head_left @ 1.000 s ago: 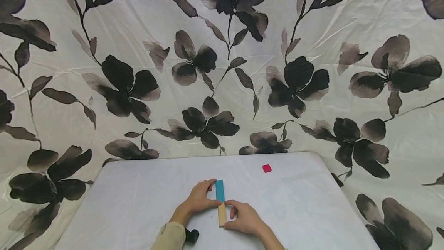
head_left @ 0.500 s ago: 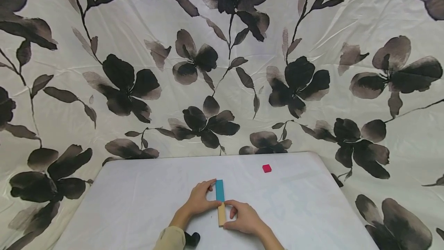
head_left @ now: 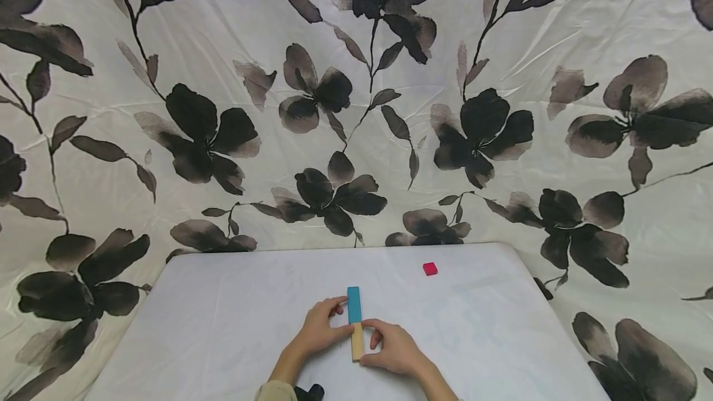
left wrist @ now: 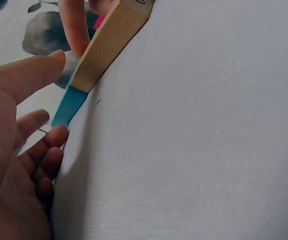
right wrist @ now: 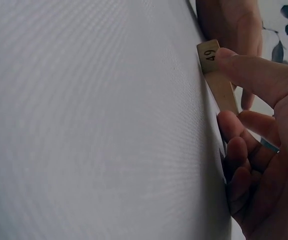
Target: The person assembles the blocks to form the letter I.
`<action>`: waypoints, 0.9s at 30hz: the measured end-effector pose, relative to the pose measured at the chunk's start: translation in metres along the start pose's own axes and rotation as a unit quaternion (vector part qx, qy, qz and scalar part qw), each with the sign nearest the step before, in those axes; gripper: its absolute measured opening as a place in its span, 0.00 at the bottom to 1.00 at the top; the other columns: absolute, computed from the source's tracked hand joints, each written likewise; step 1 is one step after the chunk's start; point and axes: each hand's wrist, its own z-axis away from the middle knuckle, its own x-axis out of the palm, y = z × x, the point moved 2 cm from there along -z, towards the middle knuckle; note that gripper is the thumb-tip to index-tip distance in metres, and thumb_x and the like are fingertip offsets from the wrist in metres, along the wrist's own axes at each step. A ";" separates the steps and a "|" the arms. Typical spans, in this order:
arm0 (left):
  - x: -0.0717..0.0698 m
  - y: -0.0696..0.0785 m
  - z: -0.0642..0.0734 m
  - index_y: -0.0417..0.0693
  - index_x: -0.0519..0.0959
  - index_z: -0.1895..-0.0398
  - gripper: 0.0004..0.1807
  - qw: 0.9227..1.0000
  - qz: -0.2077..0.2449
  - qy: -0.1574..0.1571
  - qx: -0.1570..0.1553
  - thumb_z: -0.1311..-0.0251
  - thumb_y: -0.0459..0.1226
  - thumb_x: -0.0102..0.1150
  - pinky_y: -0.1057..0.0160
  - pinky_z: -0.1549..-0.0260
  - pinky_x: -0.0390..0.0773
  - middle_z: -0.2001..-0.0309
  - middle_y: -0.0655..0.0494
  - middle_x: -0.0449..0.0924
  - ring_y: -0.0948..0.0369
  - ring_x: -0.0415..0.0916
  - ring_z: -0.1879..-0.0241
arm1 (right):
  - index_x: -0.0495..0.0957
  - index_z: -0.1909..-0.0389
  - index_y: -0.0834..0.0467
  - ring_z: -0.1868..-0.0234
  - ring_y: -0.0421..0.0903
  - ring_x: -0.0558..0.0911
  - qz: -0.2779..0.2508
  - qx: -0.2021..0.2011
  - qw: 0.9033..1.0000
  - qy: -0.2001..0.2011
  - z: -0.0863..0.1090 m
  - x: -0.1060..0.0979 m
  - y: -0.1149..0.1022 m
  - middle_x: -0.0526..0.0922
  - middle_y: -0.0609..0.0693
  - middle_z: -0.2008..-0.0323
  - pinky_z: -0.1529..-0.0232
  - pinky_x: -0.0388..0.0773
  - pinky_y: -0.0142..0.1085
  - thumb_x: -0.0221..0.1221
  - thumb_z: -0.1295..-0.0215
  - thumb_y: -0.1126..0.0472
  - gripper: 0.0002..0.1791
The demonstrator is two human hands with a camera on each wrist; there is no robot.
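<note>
A blue wooden block point(head_left: 353, 305) and a plain wooden block point(head_left: 357, 342) lie end to end in one line on the white table. My right hand point(head_left: 392, 348) holds the plain block lengthwise, thumb on its near end and index finger by the joint. The right wrist view shows the number 49 on that block's near end point(right wrist: 208, 56). My left hand point(head_left: 322, 327) is at the left side of the pair, index finger beside the blue block and thumb beside the joint. In the left wrist view, the left thumb point(left wrist: 39, 72) looks slightly apart from the blocks.
A small red block point(head_left: 430, 269) lies farther back on the white table point(head_left: 234, 302), to the right. Behind the table hangs a white cloth point(head_left: 401, 190) with dark flowers. A black object point(head_left: 311, 392) shows beside my left sleeve.
My left index finger has slid back from the blue block's far end to its side, and the left thumb has eased slightly left. My right hand keeps its hold on the plain block.
</note>
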 end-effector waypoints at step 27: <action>0.005 0.003 0.016 0.54 0.78 0.43 0.32 0.999 -0.043 0.027 0.013 0.50 0.57 0.69 0.62 0.68 0.60 0.69 0.70 0.69 0.67 0.61 0.70 | 0.76 0.42 0.51 0.81 0.35 0.69 -0.010 -0.011 1.000 0.010 0.004 0.001 0.001 0.77 0.38 0.73 0.75 0.66 0.31 0.74 0.53 0.45 0.36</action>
